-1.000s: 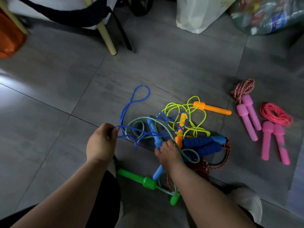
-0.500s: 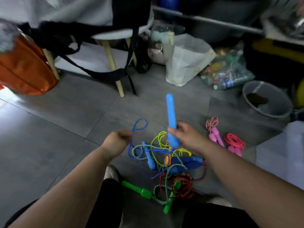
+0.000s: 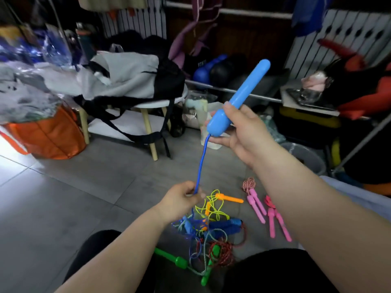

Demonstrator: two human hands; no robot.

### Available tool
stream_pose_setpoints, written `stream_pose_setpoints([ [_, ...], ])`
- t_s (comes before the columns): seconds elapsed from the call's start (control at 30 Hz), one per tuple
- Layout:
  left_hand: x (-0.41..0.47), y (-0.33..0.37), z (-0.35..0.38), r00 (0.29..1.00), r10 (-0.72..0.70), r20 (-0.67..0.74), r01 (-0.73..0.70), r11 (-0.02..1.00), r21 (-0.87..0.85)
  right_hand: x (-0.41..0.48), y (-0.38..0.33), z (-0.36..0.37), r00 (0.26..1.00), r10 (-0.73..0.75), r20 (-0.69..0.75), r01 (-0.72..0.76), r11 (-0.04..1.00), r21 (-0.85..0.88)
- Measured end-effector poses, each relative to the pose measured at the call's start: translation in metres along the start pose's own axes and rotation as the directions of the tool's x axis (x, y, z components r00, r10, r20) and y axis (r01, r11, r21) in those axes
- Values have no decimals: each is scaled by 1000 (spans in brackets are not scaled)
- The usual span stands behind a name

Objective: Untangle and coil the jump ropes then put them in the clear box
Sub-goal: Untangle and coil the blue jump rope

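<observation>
- Blue handle: light blue plastic, raised off the floor, its free end tipped toward 1 o'clock, held in the right grip.
- Blue cord: runs from the handle's lower end toward 6 o'clock, pinched by the left grip, then drops into the pile.
- Tangled pile: on the floor; yellow cord with orange handle, dark blue foam handles, green handle, red rope.
- Pink ropes: two coiled, at 3 o'clock of the pile, apart from it.
</observation>
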State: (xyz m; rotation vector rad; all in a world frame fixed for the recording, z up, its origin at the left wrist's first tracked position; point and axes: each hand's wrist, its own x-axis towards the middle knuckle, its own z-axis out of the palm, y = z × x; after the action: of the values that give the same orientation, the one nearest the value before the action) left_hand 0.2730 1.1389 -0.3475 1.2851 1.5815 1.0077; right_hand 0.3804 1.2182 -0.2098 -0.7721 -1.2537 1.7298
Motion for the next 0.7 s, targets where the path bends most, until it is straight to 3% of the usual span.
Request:
stream_pose_setpoints([
  [0.13, -11, -11, -26, 993, -120, -18, 121, 969, 214, -3, -31, -11, 986, -110, -124, 113, 994, 10],
  [0.2, -17, -14, -41, 983, -150, -110, 176, 941, 288, 0, -42, -20, 972, -156, -174, 157, 988, -10],
  [0.33, -18, 18, -55, 944, -154, -291, 126, 986, -112, 4, -31, -39, 966, -106, -235, 68, 984, -164],
  [0.47, -6, 87, -62, 960, -8, -281, -79, 951, -298, 1, -3, -37, 972, -30, -234, -56, 934, -352],
  [0.57, 1, 137, -66, 963, 105, -247, -193, 911, -365, -9, 11, -23, 996, 74, -45, -87, 871, -484],
  [0.7, 3, 193, -72, 945, 245, -215, -316, 849, -424, -20, 17, 4, 993, 57, 108, -7, 912, -410],
])
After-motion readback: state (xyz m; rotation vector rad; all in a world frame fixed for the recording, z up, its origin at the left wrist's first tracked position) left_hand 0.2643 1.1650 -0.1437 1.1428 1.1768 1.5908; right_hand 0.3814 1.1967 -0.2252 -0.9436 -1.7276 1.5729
